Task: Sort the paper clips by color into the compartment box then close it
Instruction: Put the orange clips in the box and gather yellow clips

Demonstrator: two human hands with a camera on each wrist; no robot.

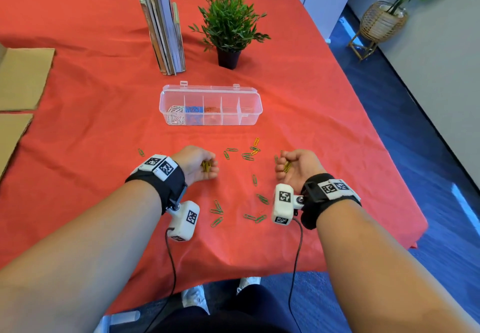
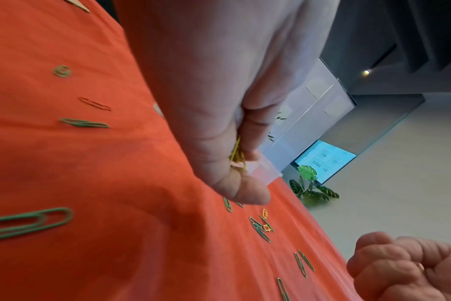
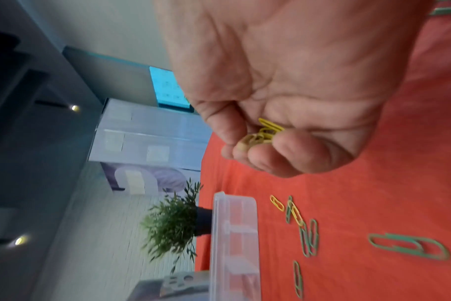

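Both fists sit low over the cloth: left hand [image 1: 198, 162] and right hand [image 1: 296, 168] each curled round yellow clips [image 3: 267, 130]. Compartment box [image 1: 210, 105] lies straight ahead, lid open, long axis crosswise; empty cells at its right end, so right hand seems nearer. Green clips [image 1: 217, 210] remain scattered.

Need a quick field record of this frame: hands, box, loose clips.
left hand: grips yellow clips
right hand: grips more yellow clips
box: lid open, five compartments
box contents: white clips leftmost, blue clips second, red clips third, last two look empty
cloth: green clips scattered, two yellow ones near the box
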